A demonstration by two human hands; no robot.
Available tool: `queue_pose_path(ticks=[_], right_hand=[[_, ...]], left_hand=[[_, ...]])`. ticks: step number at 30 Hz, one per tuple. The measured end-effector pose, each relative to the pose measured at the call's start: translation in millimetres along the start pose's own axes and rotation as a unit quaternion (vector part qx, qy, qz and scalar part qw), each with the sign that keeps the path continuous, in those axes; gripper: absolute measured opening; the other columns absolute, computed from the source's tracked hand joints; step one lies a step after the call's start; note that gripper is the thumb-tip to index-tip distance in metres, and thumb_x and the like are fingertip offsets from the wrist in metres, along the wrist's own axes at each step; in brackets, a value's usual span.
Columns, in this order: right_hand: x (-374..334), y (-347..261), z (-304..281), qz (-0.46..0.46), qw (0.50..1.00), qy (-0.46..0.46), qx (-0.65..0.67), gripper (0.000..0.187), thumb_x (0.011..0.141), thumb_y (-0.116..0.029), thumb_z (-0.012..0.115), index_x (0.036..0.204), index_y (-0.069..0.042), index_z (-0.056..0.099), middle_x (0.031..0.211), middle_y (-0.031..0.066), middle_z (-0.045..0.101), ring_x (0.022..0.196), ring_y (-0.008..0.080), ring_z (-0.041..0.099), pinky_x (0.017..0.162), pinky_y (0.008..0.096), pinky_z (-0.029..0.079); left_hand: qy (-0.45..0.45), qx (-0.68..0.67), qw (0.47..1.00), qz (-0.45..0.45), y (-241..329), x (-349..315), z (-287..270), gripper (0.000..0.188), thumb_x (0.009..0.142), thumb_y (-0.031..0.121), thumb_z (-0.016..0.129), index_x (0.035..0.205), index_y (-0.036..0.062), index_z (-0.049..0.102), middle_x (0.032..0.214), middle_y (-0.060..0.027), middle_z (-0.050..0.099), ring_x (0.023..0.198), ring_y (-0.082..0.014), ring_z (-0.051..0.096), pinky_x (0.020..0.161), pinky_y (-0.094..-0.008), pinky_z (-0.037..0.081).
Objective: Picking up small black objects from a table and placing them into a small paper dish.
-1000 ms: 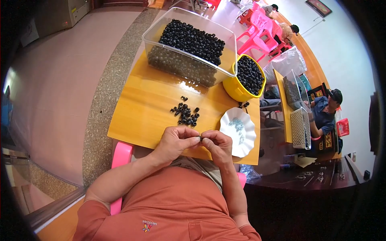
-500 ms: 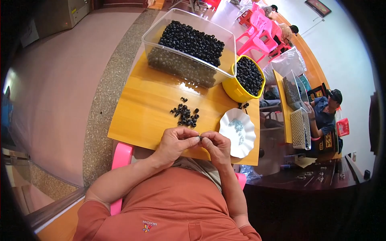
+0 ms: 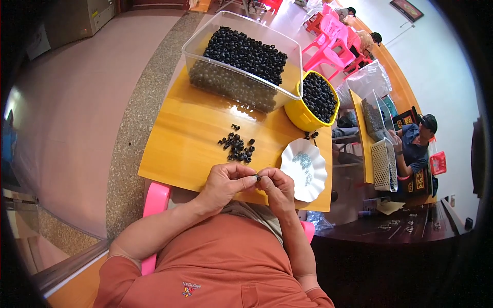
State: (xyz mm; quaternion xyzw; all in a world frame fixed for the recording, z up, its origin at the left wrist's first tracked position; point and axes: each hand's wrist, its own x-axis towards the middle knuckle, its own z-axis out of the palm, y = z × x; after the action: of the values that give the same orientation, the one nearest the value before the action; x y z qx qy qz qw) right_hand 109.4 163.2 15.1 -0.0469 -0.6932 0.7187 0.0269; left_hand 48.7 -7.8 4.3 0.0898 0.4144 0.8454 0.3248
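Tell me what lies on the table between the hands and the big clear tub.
In the head view, a loose cluster of small black rings on bare wood, between the hands and the clear tub.

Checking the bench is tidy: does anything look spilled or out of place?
A few black rings lie stray between the yellow bowl and the white dish, apart from the loose pile. Nothing else stands out.

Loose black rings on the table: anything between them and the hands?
Nothing visible. The small pile of black rings lies on bare wooden table just beyond the left hand and right hand, which pinch one small dark piece together.
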Motion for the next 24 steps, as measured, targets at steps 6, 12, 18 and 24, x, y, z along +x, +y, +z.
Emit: queue_pose_path(ticks=[6,12,18,24], right_hand=[[-1.5,4.5,8.3,-0.013,0.999,0.024,0.027,0.014,0.096,-0.013,0.057,0.099,0.001,0.060,0.088,0.0006,0.062,0.079,0.0064,0.057,0.072,0.0205,0.048],[-3.2,9.9,12.5,-0.022,0.998,0.044,0.038,0.015,0.096,-0.014,0.058,0.099,0.000,0.060,0.087,0.0007,0.063,0.077,0.0066,0.057,0.069,0.0208,0.047],[-3.1,7.9,18.7,-0.137,0.964,0.093,-0.207,0.011,0.093,-0.009,0.060,0.095,0.002,0.060,0.084,0.0081,0.063,0.073,0.0160,0.060,0.067,0.0260,0.048],[-1.5,6.5,19.3,-0.248,0.909,0.108,-0.317,0.009,0.089,-0.004,0.062,0.094,0.003,0.061,0.084,0.0154,0.063,0.073,0.0271,0.062,0.066,0.0317,0.050]], left_hand=[[0.008,-0.067,0.997,-0.036,-2.0,-0.4,-0.2,0.015,0.086,0.004,0.067,0.101,-0.0003,0.063,0.094,-0.0066,0.065,0.082,-0.0136,0.065,0.076,-0.0261,0.056],[0.023,-0.091,0.994,-0.056,0.6,-2.9,2.8,0.015,0.088,0.003,0.066,0.102,0.0009,0.062,0.094,-0.0067,0.065,0.083,-0.0141,0.065,0.076,-0.0273,0.057],[0.034,-0.113,0.992,-0.048,-1.3,-4.7,6.1,0.014,0.088,0.004,0.065,0.102,0.0024,0.062,0.094,-0.0060,0.066,0.083,-0.0131,0.065,0.076,-0.0265,0.057],[0.049,-0.108,0.992,-0.045,-5.0,-5.0,5.2,0.012,0.089,0.004,0.064,0.101,0.0012,0.062,0.096,-0.0057,0.065,0.087,-0.0120,0.063,0.079,-0.0282,0.056]])
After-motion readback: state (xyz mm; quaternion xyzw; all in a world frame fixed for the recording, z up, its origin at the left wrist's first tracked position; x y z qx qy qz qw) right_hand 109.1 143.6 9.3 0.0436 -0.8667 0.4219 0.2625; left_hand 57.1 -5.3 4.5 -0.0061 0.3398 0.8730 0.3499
